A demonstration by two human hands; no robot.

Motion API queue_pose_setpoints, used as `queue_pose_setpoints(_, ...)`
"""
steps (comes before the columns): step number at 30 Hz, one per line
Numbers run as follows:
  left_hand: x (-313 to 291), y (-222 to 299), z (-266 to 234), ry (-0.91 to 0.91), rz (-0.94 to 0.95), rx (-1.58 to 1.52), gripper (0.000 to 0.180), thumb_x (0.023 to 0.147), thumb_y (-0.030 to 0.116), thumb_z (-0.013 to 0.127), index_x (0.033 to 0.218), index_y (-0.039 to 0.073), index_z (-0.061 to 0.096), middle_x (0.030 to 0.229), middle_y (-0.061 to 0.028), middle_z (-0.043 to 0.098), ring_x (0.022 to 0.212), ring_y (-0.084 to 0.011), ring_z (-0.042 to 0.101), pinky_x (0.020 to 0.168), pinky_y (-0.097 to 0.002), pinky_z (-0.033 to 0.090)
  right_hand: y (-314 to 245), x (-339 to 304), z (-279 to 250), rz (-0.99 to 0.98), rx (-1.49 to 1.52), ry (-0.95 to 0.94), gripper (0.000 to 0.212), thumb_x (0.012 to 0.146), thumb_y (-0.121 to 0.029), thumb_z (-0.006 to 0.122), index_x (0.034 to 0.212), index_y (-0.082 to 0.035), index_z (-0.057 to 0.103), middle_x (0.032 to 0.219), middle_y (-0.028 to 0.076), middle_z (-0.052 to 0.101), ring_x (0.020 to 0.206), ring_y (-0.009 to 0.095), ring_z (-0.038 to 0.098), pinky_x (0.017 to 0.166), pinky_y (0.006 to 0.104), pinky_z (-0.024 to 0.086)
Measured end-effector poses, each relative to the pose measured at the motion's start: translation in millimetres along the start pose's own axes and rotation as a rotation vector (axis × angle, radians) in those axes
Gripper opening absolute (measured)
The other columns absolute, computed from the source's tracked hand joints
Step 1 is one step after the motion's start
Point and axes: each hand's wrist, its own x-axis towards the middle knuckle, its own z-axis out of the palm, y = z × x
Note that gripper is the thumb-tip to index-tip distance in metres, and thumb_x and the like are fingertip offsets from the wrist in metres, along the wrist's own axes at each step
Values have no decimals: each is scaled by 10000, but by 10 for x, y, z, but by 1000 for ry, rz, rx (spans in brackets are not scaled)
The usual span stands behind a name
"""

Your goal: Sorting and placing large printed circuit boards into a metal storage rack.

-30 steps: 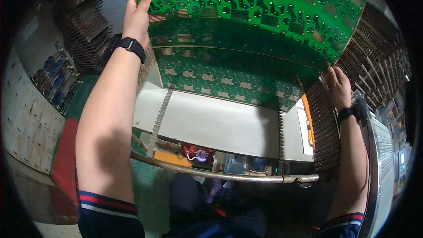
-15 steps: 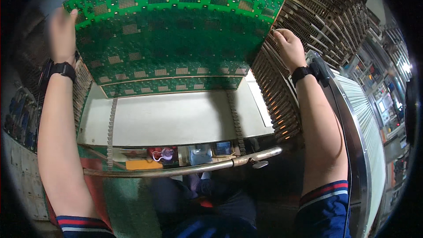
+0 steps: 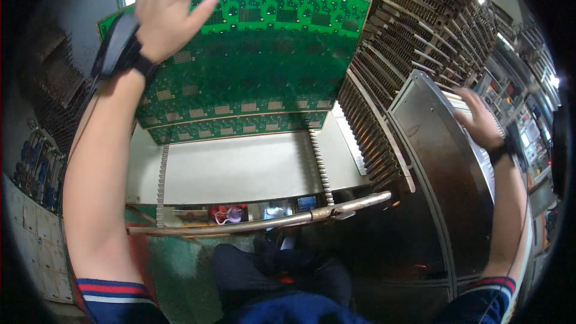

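Already, the big flat green circuit board (image 3: 240, 93) stands at eleven o'clock; left hand (image 3: 169, 19) and right hand (image 3: 482, 123) are open, apart; what's left, I can't tell.

Layout seen from the head: the circuit board (image 3: 252, 87) stands at the far end of the work surface (image 3: 234, 168), with a second board (image 3: 240, 127) showing directly below it. Two toothed strips, left (image 3: 161, 174) and right (image 3: 321, 168), run along the surface toward a bar (image 3: 276, 222) at its near side. Small articles (image 3: 233, 213) lie between surface and bar. To the right, in order: slotted rack (image 3: 375, 144), cabinet (image 3: 429, 156). The left hand (image 3: 168, 21) overlaps the circuit board's upper left; the right hand (image 3: 482, 121) is beside the cabinet's top.
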Motion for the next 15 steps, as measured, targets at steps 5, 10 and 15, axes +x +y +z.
queue_pose_setpoints(5, 319, 88, 387, -419, 26, -92, 591, 915, 397, 604, 1418, 120, 461, 1384, -159, 534, 1269, -363, 501, 1075, -461, 390, 202, -911, 176, 185, 374, -127, 739, 925, -517, 559, 1479, -64, 370, 1488, 212, 375, 1413, 348, 323, 1166, 445, 258)
queue_pose_setpoints(10, -51, 228, 432, -503, 85, -251, 629, 878, 402, 635, 1407, 105, 466, 1337, -197, 556, 1225, -365, 535, 1066, -454, 409, 153, -923, 147, 152, 381, -154, 806, 870, -552, 601, 1457, -44, 385, 1450, 214, 395, 1395, 359, 345, 1145, 426, 287)
queue_pose_setpoints(15, -349, 388, 336, -591, 27, -77, 740, 833, 327, 687, 1479, 189, 355, 1430, -159, 463, 1316, -330, 442, 1120, -484, 329, 144, -914, 139, 37, 264, -98, 721, 869, -426, 633, 1434, -39, 409, 1410, 210, 438, 1334, 362, 418, 1111, 419, 338)
